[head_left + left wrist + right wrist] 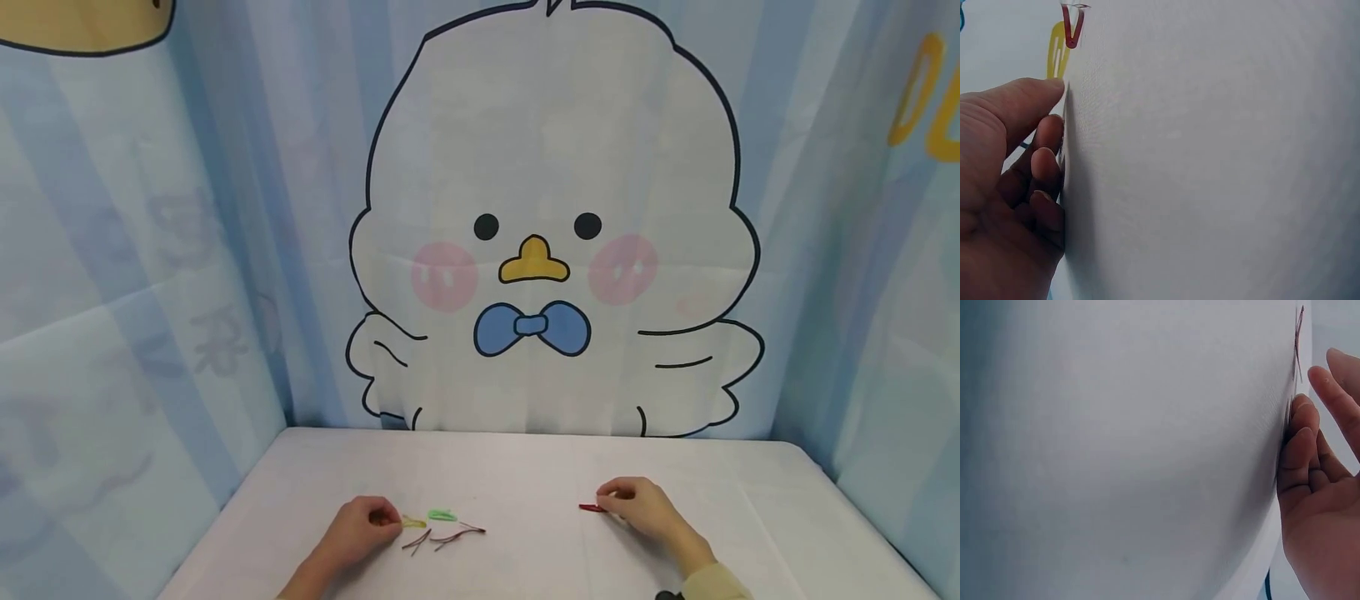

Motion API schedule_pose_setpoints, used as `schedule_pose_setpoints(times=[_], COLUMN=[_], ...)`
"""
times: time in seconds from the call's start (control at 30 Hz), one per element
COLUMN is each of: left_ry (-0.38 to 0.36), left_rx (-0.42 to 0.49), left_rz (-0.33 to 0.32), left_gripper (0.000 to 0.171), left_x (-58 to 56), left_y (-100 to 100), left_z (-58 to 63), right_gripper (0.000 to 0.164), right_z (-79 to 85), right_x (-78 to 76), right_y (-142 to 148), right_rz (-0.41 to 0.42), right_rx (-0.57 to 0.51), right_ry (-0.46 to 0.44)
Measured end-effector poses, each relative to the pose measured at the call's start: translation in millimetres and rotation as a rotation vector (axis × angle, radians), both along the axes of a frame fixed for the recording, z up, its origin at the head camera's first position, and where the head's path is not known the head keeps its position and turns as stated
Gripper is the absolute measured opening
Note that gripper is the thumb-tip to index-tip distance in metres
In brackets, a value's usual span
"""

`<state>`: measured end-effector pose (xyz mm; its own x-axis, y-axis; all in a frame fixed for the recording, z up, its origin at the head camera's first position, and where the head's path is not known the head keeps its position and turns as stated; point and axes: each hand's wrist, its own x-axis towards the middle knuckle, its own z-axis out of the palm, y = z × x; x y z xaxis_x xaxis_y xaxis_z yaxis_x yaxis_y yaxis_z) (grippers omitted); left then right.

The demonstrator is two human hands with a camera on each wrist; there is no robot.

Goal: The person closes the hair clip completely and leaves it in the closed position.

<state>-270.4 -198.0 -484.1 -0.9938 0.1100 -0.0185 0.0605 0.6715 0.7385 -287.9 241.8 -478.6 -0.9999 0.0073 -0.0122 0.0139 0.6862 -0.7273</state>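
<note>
My left hand (365, 527) is at the left of the white table, thumb and finger pinching the end of a yellow snap hair clip (414, 522). In the left wrist view the yellow hair clip (1055, 50) sticks out past the thumb tip, its broad face showing. Just beyond it is a red clip (1072, 34). A green hair clip (442, 515) and several brownish-red clips (457, 535) lie close by. Over to the right, my right hand (641, 504) has its fingertips at a red hair clip (591, 507); its lower fingers rest on the table (1147, 456).
A small dark object (667, 595) shows at the bottom edge beside the right sleeve (716, 582). Behind the table hangs a cloth backdrop (555, 150) printed with a cartoon chick, and striped cloth closes off both sides.
</note>
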Motion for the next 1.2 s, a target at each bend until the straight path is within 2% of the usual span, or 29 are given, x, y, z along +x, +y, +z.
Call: schedule_pose_setpoints(times=[0.3, 0.5, 0.63, 0.83, 1.0, 1.2], left_ry=[0.021, 0.010, 0.013, 0.034, 0.029, 0.016], left_rx=[0.085, 0.198, 0.243, 0.293, 0.369, 0.427], left_rz=[0.064, 0.120, 0.130, 0.105, 0.077, 0.006], left_gripper=[0.007, 0.008, 0.010, 0.014, 0.017, 0.018], left_x=[1.6, 3.3, 5.4, 7.8, 9.4, 12.4], left_y=[-1.0, -1.4, -1.3, 3.1, 9.9, 22.0], left_z=[0.7, 5.0, 7.4, 11.2, 18.1, 26.1], right_gripper=[0.014, 0.016, 0.016, 0.021, 0.023, 0.027], right_z=[-0.7, -0.6, -1.2, 0.7, 5.2, 13.4], right_x=[1.3, 2.4, 2.8, 4.9, 7.9, 9.2], right_y=[3.0, 3.8, 4.3, 5.5, 6.6, 5.3], right_rz=[-0.017, -0.025, -0.036, -0.047, -0.040, -0.032], right_rx=[-0.114, -0.137, -0.133, -0.134, -0.149, -0.150], right_ry=[0.025, 0.043, 0.045, 0.028, 0.036, 0.044])
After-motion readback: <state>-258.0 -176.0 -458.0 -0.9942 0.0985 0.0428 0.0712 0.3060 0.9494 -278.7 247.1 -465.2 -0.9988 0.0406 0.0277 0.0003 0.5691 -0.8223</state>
